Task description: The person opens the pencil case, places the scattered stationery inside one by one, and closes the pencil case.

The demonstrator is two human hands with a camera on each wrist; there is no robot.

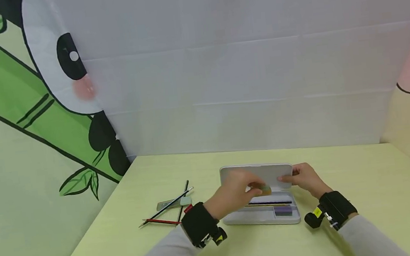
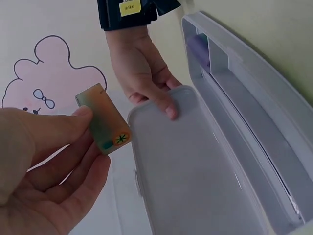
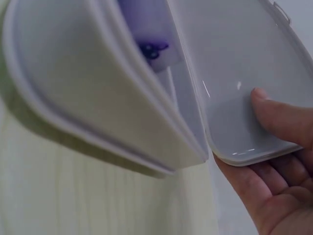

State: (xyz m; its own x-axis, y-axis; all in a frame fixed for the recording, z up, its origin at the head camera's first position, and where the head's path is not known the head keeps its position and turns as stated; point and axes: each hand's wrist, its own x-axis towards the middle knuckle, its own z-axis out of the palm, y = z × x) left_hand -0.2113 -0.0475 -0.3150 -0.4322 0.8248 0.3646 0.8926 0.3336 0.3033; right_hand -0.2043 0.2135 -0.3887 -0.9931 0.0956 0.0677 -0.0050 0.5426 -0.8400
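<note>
My left hand (image 1: 236,191) pinches an orange and green eraser (image 2: 103,120) between thumb and fingertips, above the open pencil case (image 1: 261,216). On the eraser's printed face a small round fruit-like mark shows in the left wrist view. My right hand (image 1: 308,179) holds the case's raised lid (image 3: 244,63) at its right edge, thumb on the inner face and fingers behind. Inside the white case lie a purple eraser (image 1: 283,210) in the right-hand part and a dark pencil (image 1: 273,202) along the tray. My left hand partly covers the lid and tray in the head view.
Left of the case, several pencils (image 1: 168,207) lie crossed on the pale yellow table (image 1: 345,180), over a flat grey piece (image 1: 163,205) and a small pale block (image 1: 185,201). A printed cloth (image 1: 222,80) hangs behind the table.
</note>
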